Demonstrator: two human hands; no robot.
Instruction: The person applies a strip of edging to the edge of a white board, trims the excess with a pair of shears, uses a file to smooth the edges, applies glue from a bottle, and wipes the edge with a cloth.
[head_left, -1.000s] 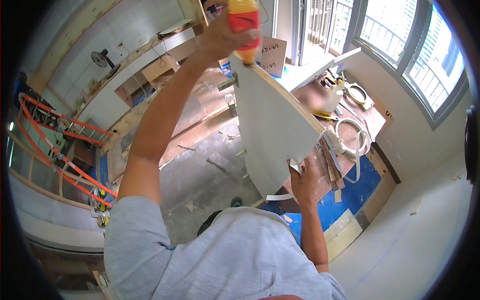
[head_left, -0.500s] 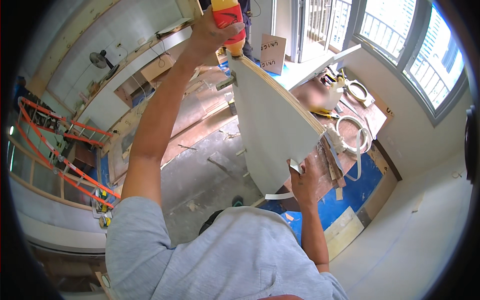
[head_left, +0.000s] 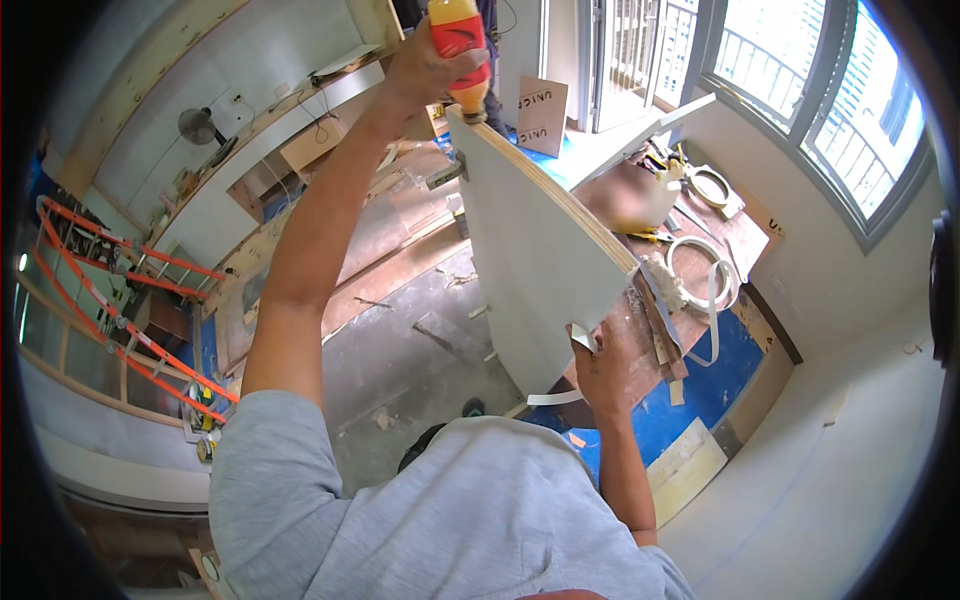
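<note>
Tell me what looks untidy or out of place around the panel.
Right of the white panel, a white strip droops in a loose loop, not neatly wound. Stray scraps litter the grey floor, looking like leftover debris.

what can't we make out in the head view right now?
All in the head view:
Bottle: upper end cut off by the picture's top edge.
Left hand: partly hidden behind the bottle.
Pale panel: far face turned away, hidden by the panel itself.
White strip: partly covered by the right hand.
Patch over the table: blurred, contents unreadable.
</note>
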